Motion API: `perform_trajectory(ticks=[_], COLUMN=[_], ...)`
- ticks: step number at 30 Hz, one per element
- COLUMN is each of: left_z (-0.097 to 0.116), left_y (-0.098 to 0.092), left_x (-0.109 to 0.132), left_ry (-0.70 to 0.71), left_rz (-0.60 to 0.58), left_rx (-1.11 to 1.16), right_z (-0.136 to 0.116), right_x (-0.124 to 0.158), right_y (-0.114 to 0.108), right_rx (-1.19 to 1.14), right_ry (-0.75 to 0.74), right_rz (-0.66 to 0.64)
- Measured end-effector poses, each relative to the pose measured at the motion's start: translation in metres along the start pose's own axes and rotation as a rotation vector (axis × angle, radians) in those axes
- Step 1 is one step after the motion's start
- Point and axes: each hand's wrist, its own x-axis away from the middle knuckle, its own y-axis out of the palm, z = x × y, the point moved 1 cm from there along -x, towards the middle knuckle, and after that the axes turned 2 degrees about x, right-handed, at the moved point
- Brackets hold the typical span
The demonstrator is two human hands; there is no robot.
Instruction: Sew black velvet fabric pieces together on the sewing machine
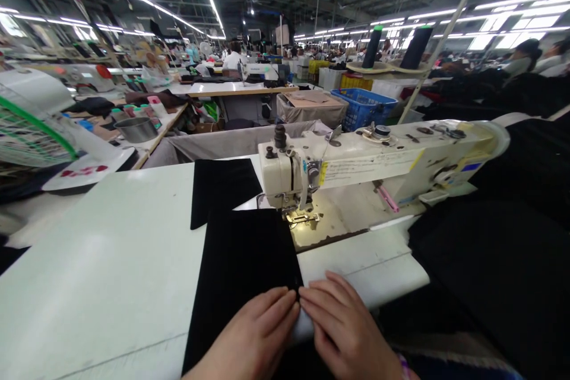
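Observation:
A black fabric piece [243, 261] lies flat on the white sewing table [111, 261], its far edge near the presser foot [299, 217] of a cream sewing machine [356, 166]. My left hand [253, 335] rests palm down on the near end of the fabric. My right hand [342, 326] lies beside it, fingertips touching the fabric's near right corner. The two hands' fingertips meet at that corner. A second black piece [222, 187] lies farther back, left of the machine head.
A heap of black cloth [490, 261] fills the right side. A green-rimmed fan [31, 130] stands at the left. Beyond are a blue crate [363, 108], a metal bowl [136, 129], two thread cones [394, 47], and other workers at distant tables.

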Motion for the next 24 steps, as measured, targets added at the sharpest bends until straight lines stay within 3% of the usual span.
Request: perform_trajectory(ticks=[5,11,24], left_z=[-0.028,-0.049,-0.105], left_y=[-0.010,-0.026,-0.037], left_x=[-0.015,-0.036,-0.065], left_ry=[0.017,0.060,-0.037], left_rz=[-0.031,0.030,0.030], left_rx=[-0.068,-0.108,-0.008], right_z=[0.009,0.030,0.067], right_x=[-0.021,-0.046,-0.098], right_y=[0.004,0.013,0.029], right_rx=[-0.025,0.064,0.203], right_ry=[0.110,0.168,0.167], right_rz=[-0.056,-0.148,-0.138])
